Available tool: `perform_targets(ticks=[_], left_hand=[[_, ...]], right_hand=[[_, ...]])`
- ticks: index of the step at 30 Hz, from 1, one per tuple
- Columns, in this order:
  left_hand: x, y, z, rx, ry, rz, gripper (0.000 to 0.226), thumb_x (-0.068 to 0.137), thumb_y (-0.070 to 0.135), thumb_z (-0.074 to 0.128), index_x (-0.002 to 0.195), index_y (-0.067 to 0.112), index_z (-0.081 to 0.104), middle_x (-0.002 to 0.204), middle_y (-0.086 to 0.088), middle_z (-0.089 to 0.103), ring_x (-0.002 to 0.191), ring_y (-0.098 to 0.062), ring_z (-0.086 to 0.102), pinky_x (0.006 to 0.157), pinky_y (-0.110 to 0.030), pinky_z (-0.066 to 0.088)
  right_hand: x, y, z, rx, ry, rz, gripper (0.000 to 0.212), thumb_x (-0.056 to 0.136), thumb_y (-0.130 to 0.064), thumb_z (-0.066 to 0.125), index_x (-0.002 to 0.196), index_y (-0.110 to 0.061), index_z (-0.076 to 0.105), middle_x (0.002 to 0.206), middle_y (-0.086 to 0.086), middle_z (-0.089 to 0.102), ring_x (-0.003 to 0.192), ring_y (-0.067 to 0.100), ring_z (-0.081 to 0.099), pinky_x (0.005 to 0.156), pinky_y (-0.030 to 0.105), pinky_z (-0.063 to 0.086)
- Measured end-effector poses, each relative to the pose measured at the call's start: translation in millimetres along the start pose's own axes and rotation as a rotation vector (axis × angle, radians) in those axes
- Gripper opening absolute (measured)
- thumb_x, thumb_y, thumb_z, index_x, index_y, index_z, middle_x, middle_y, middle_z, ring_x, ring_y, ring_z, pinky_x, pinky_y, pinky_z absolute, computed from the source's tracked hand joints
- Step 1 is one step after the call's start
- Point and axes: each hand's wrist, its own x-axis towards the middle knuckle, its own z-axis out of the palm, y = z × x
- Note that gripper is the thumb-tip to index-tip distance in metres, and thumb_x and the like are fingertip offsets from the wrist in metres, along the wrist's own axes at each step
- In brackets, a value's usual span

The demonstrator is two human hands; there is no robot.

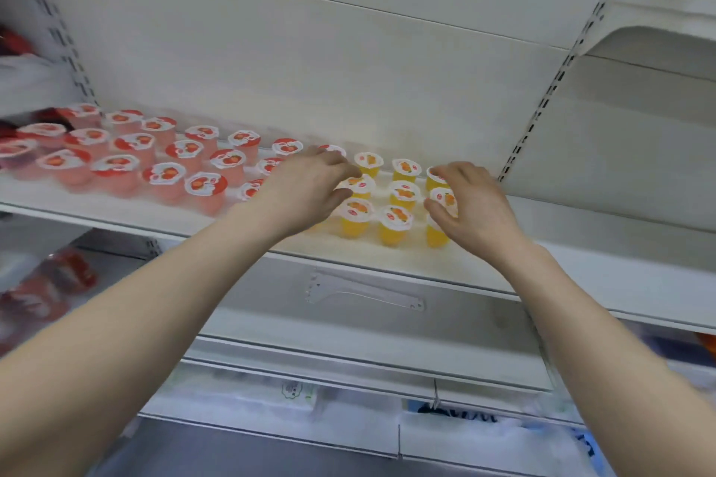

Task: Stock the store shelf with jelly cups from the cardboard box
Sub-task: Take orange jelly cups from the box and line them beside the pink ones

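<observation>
On the white shelf (573, 244), right of the strawberry jelly cups (185, 149), your right hand (474, 203) pinches an orange jelly cup (446, 199) between thumb and fingers, while your left hand (310, 188) curls onto a neighbouring orange cup (358, 183), grip unclear.

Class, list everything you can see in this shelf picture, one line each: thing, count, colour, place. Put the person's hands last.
red jelly cups: about twenty, pink with red-and-white lids, left part of the shelf
orange jelly cups: at least nine, yellow-orange with white lids, right of the red ones
shelf: one, white, across the middle
back panel: one, white, behind the cups
slotted uprights: two, white, either side of the panel
bracket: one, pale grey, lying on the level below
red packets: count unclear, red, lower left, blurred
left hand: one, over the leftmost orange cups; grip hidden
right hand: one, thumb and fingers round a rightmost orange cup
</observation>
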Motion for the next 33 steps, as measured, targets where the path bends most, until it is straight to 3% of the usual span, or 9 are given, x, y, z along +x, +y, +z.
perform_targets(ticks=[6,12,14,19,24,29,33], left_hand=[[-112,-83,-50,0.101,0.055,-0.021,0.032,0.086,0.029,0.058,0.11,0.013,0.07,0.105,-0.008,0.069,0.097,-0.034,0.063,0.084,-0.042,0.05],[-263,-167,-93,0.206,0.075,-0.183,0.031,0.085,0.026,0.067,0.113,0.013,0.068,0.107,-0.009,0.068,0.096,-0.034,0.061,0.084,-0.044,0.052],[-321,-189,-103,0.206,0.058,-0.269,0.032,0.087,0.029,0.06,0.115,0.013,0.067,0.109,-0.007,0.067,0.097,-0.032,0.06,0.086,-0.042,0.05],[-471,-230,-97,0.189,0.006,-0.561,0.029,0.089,0.028,0.063,0.116,0.018,0.066,0.113,-0.004,0.066,0.103,-0.029,0.058,0.091,-0.042,0.049],[-591,-250,-66,0.15,-0.103,-0.863,0.028,0.084,0.023,0.069,0.111,0.017,0.068,0.109,-0.004,0.067,0.1,-0.032,0.06,0.089,-0.042,0.051],[-670,-260,-26,0.061,-0.158,-1.131,0.026,0.083,0.021,0.073,0.108,0.019,0.07,0.1,0.0,0.068,0.091,-0.029,0.06,0.079,-0.04,0.055],[-705,-279,9,-0.014,-0.188,-1.284,0.031,0.084,0.023,0.071,0.115,0.02,0.069,0.107,-0.001,0.068,0.096,-0.029,0.061,0.08,-0.041,0.056]], right_hand=[[-1,-133,31,-0.011,0.039,-0.182,0.049,0.087,-0.042,0.053,0.126,-0.013,0.06,0.12,0.01,0.062,0.112,0.035,0.055,0.093,0.045,0.046],[-15,-284,86,0.072,0.041,-0.384,0.046,0.089,-0.039,0.053,0.124,-0.011,0.062,0.117,0.011,0.063,0.109,0.034,0.054,0.092,0.041,0.039],[-26,-336,112,0.142,0.011,-0.439,0.045,0.091,-0.038,0.053,0.125,-0.011,0.061,0.118,0.011,0.062,0.109,0.033,0.053,0.092,0.042,0.04],[-63,-456,184,0.315,-0.189,-0.534,0.04,0.095,-0.035,0.054,0.129,-0.014,0.058,0.123,0.007,0.059,0.116,0.027,0.048,0.096,0.04,0.039],[-88,-552,263,0.37,-0.373,-0.708,0.04,0.092,-0.034,0.055,0.126,-0.014,0.059,0.119,0.005,0.062,0.109,0.026,0.052,0.094,0.037,0.041],[-99,-625,348,0.404,-0.557,-0.834,0.038,0.088,-0.024,0.065,0.124,-0.013,0.059,0.119,0.006,0.062,0.107,0.029,0.055,0.091,0.041,0.047],[-101,-669,421,0.347,-0.784,-0.878,0.042,0.091,-0.021,0.064,0.131,-0.011,0.057,0.125,0.007,0.061,0.114,0.03,0.055,0.097,0.04,0.044]])
